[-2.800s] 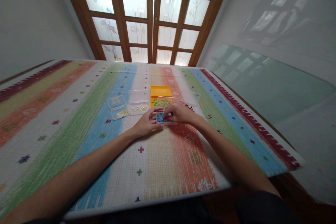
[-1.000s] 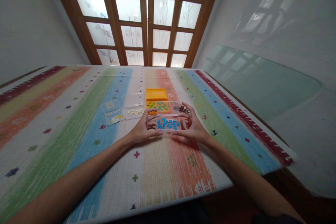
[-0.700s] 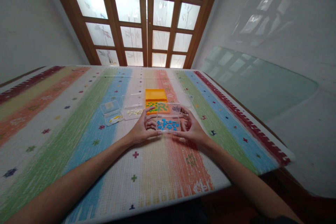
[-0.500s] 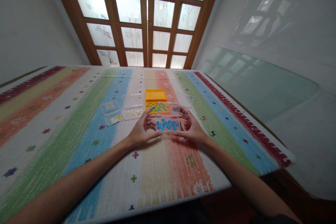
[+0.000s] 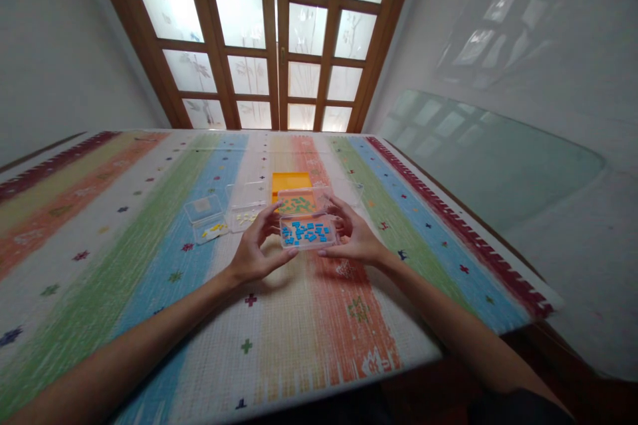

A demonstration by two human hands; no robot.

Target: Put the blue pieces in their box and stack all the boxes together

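Note:
A small clear plastic box [image 5: 306, 232] with several blue pieces in it is held just above the striped table cover [image 5: 149, 259], its clear lid tilted up behind it. My left hand [image 5: 254, 246] grips its left end with fingers curled round the edge. My right hand [image 5: 351, 239] grips its right end the same way. Right behind the box lies an orange tray [image 5: 292, 180] with green pieces.
Two more clear boxes stand left of the orange tray: one with yellow pieces [image 5: 205, 219], one with pale pieces [image 5: 246, 207]. Another clear box [image 5: 351, 191] sits to the right, partly hidden by my right hand. The table's right edge drops off near a glass-topped surface [image 5: 498, 159].
Both hands went from working at the box's top to holding it by its ends. The box has come up off the cover a little and shifted left, with its lid raised.

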